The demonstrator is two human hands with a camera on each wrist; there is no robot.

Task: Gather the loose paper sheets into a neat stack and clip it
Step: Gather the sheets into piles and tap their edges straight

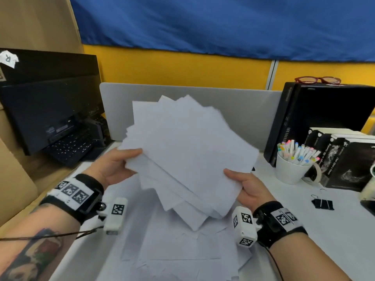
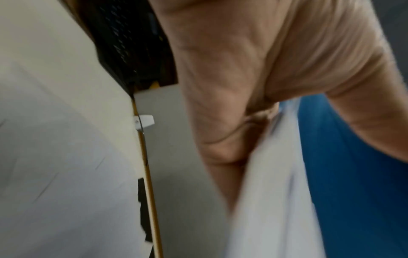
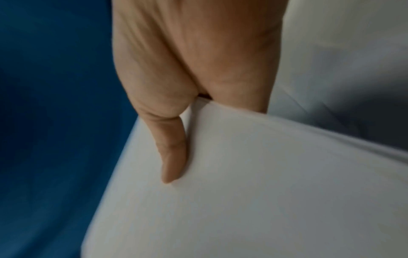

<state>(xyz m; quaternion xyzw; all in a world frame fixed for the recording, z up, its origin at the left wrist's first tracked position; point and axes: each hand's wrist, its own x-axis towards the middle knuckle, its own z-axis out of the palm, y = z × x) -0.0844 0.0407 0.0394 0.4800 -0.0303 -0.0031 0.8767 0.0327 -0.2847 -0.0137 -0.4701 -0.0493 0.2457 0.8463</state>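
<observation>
A fanned bundle of white paper sheets (image 1: pixel 182 151) is held up above the desk, its edges uneven. My left hand (image 1: pixel 115 165) grips the bundle's left edge, thumb on top. My right hand (image 1: pixel 247 189) grips the lower right edge, thumb lying flat on the top sheet (image 3: pixel 243 174). The left wrist view shows the palm (image 2: pixel 232 87) against the blurred paper edge (image 2: pixel 271 192). More loose sheets (image 1: pixel 182 250) lie on the desk below. A black binder clip (image 1: pixel 322 203) lies on the desk to the right.
A white cup of markers (image 1: pixel 292 165) and black books (image 1: pixel 345 163) stand at the right, beside a black computer case (image 1: pixel 316 110) with red glasses (image 1: pixel 317 80) on top. A monitor (image 1: pixel 50 110) and keyboard (image 1: pixel 69 147) sit at the left. A grey divider (image 1: pixel 243 110) is behind.
</observation>
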